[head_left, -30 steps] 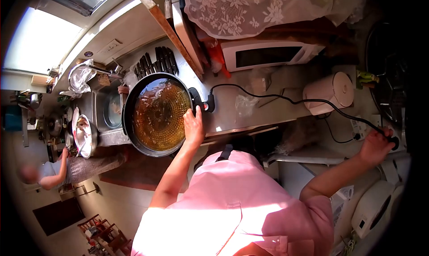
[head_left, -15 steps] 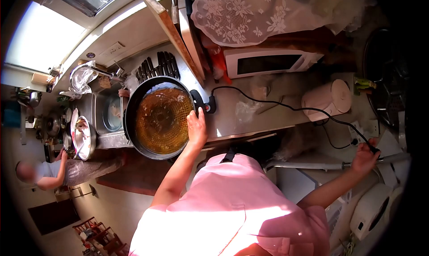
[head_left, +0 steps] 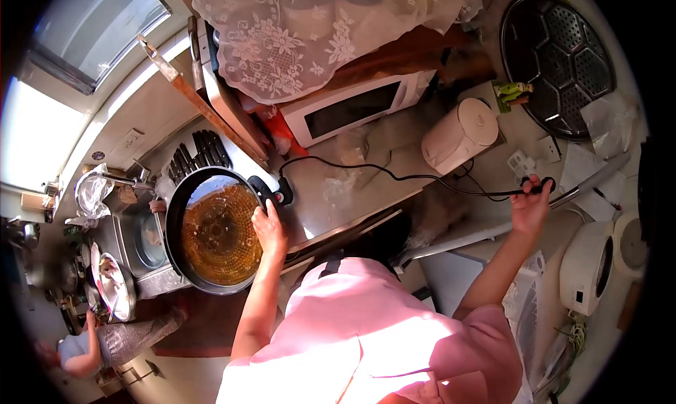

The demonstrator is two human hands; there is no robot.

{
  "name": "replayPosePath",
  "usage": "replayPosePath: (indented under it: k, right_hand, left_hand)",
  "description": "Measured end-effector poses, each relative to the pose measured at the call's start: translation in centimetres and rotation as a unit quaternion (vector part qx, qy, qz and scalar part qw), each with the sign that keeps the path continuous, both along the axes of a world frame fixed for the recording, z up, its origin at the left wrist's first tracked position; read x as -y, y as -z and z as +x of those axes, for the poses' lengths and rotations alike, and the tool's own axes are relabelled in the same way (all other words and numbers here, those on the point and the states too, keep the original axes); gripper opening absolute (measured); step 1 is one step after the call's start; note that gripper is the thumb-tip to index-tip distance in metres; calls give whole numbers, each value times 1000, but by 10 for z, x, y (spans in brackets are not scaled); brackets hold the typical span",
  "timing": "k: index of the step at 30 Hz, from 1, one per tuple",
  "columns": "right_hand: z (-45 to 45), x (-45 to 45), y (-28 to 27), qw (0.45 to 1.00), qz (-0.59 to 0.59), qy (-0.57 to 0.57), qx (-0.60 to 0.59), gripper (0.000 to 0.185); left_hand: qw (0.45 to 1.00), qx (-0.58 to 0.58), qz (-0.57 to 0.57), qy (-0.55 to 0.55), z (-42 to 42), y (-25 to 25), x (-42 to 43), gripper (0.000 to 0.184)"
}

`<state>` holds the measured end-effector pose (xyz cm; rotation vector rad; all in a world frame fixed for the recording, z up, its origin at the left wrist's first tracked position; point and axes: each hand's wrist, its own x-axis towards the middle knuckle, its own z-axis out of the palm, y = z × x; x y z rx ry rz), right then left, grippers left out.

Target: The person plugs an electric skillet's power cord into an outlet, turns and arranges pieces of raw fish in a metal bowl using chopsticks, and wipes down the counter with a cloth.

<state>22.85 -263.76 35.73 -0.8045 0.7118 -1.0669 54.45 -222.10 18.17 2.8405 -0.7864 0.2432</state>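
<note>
The counter (head_left: 338,210) ran across the kitchen before the person in pink, with a white microwave (head_left: 355,112) on it under a lace cloth (head_left: 278,41). At the left side another person (head_left: 81,351) stood near a metal bowl (head_left: 125,291).

The wide black pan (head_left: 174,228), holding amber liquid, was at the person's left, between the sink (head_left: 156,283) and the open stretch of counter, its near side reaching past the edge. A row of dark-handled knives (head_left: 201,150) lay just behind it. Farther right I saw a pale pink lidded jug (head_left: 458,138).

The left hand (head_left: 270,231) was against the pan's rim beside its side handle (head_left: 262,188), fingers partly bent; I couldn't tell how fully it had closed there. The right hand (head_left: 528,205) was well apart, raised, its fingers closed on the black plug (head_left: 546,185). A cord (head_left: 352,166) ran in a loose wave from that plug to the connector (head_left: 284,191) at the pan's handle.
</note>
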Motion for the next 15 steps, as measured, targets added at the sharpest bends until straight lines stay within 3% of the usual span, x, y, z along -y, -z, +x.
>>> replayPosePath:
  k: [4,8,10,15]
  right_hand:
    - [2,-32,11,997,12,-32,-62,50]
    - [-2,-71,27,975,34,-61,-211,63]
    - [-7,-86,33,951,50,-72,-296,63]
    - [-14,-122,50,941,46,-1,-337,52]
  left_hand:
    - [999,-13,33,-9,-5,-16,0,61]
    - [998,-44,11,34,-11,-34,-11,69]
    - [997,-39,-16,60,-11,-40,-18,67]
    - [980,-35,-130,147,-6,-57,-26,47]
